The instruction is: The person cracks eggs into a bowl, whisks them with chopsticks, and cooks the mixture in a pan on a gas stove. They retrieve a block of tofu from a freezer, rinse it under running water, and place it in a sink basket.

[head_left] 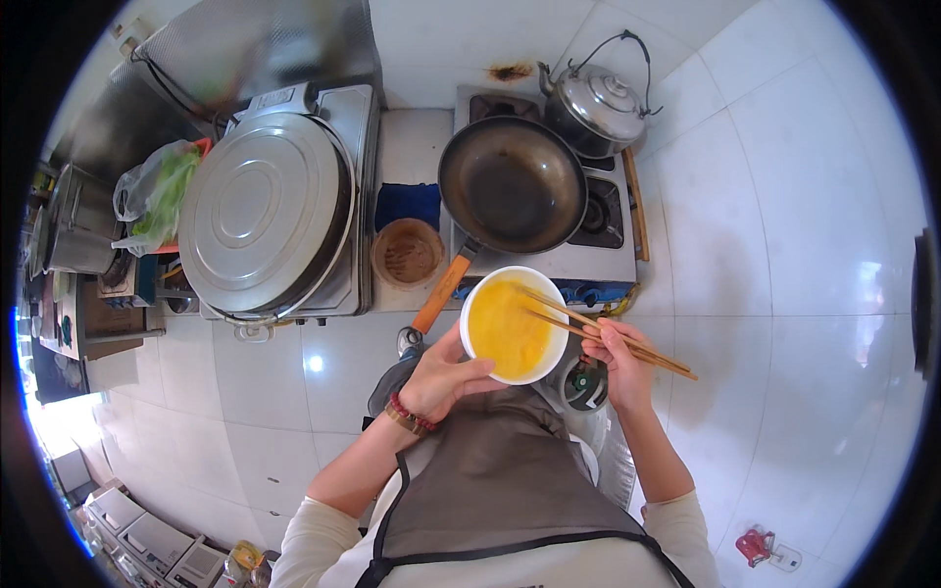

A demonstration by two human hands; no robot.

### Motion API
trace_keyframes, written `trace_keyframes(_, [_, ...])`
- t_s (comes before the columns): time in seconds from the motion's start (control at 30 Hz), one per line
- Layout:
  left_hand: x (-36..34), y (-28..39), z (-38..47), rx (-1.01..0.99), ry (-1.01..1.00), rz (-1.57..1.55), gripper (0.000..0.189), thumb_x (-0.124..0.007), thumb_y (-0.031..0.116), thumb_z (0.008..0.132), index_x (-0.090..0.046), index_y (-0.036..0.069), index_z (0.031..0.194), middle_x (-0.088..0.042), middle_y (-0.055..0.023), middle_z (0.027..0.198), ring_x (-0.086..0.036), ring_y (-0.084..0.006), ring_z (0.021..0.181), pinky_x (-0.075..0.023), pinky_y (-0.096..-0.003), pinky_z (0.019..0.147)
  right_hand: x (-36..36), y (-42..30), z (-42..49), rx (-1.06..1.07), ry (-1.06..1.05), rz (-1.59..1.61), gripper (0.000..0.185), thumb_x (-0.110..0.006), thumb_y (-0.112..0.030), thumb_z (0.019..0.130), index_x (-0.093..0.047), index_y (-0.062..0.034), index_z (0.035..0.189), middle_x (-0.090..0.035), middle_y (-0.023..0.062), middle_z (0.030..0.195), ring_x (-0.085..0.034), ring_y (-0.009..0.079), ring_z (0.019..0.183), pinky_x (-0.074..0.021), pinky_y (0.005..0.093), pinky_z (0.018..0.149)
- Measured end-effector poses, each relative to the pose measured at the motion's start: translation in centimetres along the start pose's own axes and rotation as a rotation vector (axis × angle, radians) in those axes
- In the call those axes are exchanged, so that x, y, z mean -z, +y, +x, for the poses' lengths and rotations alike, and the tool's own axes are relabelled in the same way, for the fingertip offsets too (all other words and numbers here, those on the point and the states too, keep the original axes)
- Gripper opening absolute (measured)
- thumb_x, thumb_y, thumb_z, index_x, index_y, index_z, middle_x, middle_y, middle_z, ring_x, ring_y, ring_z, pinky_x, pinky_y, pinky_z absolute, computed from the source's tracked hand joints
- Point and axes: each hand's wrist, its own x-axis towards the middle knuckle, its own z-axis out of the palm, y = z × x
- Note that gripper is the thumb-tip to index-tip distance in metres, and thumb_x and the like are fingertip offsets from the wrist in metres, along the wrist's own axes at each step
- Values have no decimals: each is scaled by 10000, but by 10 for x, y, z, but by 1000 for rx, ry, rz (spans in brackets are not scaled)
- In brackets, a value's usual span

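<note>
My left hand [448, 373] grips a white bowl [556, 360] from its lower left, the thumb over the rim. Yellow beaten egg [507, 331] fills much of the bowl. A pair of wooden chopsticks [588, 327] is held in my right hand [621, 360], their tips dipped in the egg. Just beyond the bowl, a dark frying pan [511, 187] rests on the gas stove [544, 266]. Its wooden handle [443, 290] points towards me, to the left of the bowl. The pan's inside looks bare, with a slight sheen.
A metal kettle [599, 106] stands at the stove's back right. Left of the pan are a brown-stained bowl [408, 253] and a blue cloth [406, 204]. Farther left sits a large round lidded griddle [261, 213], beside a plastic bag of greens [165, 191]. A gas cylinder [584, 382] stands below the stove.
</note>
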Motion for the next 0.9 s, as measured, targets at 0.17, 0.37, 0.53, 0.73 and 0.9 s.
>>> trace_keyframes(0.17, [-1,1,-2,-5,3,-9,611,-572,-49,848,-301,62,1384,-474,-119,1302,-549,-288,1140,-536,-442,886,2,4,-4,-66,-61,85,175,-589,-98,887,-626,43,984,-675,159,869,-655,187,714,-559,300,663])
trace_keyframes(0.37, [-1,1,-1,5,-12,-16,669,-596,-55,826,-296,91,1405,-453,-87,1330,-541,-251,1151,-538,-404,879,6,2,0,-35,-50,50,195,-572,-119,898,-625,41,996,-676,138,863,-645,163,722,-552,290,684])
trace_keyframes(0.53, [-2,0,-1,10,-17,-6,660,-597,-51,827,-302,86,1401,-455,-84,1328,-542,-250,1150,-537,-405,881,7,-4,-9,-90,-217,-109,222,-585,-121,893,-601,55,1027,-674,146,904,-649,166,735,-554,285,688])
trace_keyframes(0.73, [-1,-1,0,9,-1,1,665,-600,-53,825,-302,82,1405,-442,-89,1334,-541,-253,1149,-540,-401,877,10,-3,-11,-37,-228,-75,169,-558,-52,898,-579,56,1027,-660,208,938,-674,221,771,-572,334,736])
trace_keyframes(0.9, [-3,-1,-1,10,-7,-18,685,-598,-57,824,-289,90,1417,-420,-93,1352,-543,-255,1148,-544,-396,870,-3,-13,-22,-111,-258,-87,166,-551,-52,902,-570,58,1026,-658,202,955,-673,220,778,-571,335,728])
